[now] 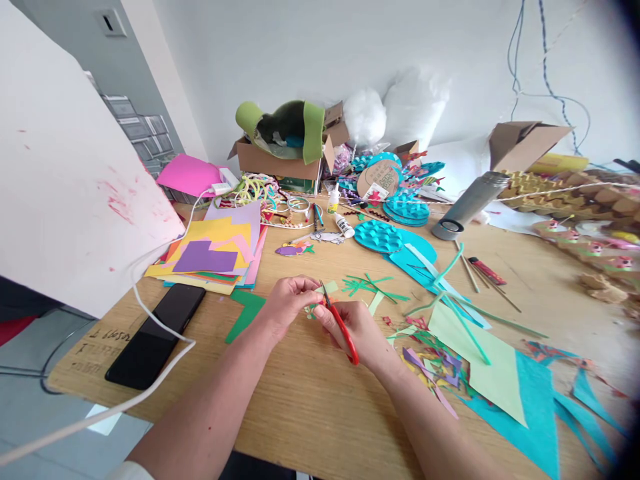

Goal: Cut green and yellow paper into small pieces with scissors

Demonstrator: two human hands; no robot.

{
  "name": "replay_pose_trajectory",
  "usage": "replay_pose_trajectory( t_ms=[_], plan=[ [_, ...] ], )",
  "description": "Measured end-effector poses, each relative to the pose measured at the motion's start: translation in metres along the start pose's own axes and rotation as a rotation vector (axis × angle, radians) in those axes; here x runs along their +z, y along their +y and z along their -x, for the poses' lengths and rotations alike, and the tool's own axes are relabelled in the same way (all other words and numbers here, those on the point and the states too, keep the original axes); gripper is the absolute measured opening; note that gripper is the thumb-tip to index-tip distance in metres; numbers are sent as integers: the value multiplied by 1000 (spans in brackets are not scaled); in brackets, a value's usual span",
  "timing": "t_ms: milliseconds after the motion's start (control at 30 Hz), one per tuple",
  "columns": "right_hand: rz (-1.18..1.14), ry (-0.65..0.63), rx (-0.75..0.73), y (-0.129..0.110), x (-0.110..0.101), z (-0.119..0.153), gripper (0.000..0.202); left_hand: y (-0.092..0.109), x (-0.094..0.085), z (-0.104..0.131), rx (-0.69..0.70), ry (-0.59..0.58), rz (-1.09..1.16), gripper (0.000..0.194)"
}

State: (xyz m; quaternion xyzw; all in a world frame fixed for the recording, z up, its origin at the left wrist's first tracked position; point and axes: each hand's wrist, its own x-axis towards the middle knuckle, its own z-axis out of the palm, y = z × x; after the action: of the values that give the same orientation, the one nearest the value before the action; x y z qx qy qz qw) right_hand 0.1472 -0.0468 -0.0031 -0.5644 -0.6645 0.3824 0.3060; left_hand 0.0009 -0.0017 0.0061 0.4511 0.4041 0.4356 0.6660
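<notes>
Our left hand (290,303) reaches in over the tabletop (300,413), above its front middle, thumb and fingertips pinched on a small piece of paper (329,288). That piece looks pale green, and our own fingers hide much of it. Our right hand (353,323) is curled around the red handle of the scissors (346,333), whose blades point away from us and up to the paper at our left fingertips. We cannot tell how far the blades are parted.

Just beside our left wrist lies a dark green paper piece (245,315). Beyond our right hand we have a loose heap of thin green strips (373,287), and to the right of our wrist a pile of mixed paper scraps (437,367). A pale green sheet (487,363) overlaps a blue sheet (537,400) toward the front right corner.

Near the tabletop's left edge we see a black phone (163,333), a white cable (165,327) crossing it, and behind that a stack of coloured paper (237,227). Farther back, around the middle, are a paper fish (293,251) and a white glue bottle (344,225). Along the back edge sits a cardboard box (280,159); a grey flask (470,203) is to its right.
</notes>
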Motion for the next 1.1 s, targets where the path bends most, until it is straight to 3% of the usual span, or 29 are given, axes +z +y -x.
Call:
replay_pose_trajectory(
  t_ms=[633,1100],
  plan=[
    [5,-53,36,-4,-4,1,60,1,-3,-1,2,-75,-3,6],
    [-82,-88,113,-3,-3,2,57,1,-4,-1,-23,-43,33,9]
  ],
)
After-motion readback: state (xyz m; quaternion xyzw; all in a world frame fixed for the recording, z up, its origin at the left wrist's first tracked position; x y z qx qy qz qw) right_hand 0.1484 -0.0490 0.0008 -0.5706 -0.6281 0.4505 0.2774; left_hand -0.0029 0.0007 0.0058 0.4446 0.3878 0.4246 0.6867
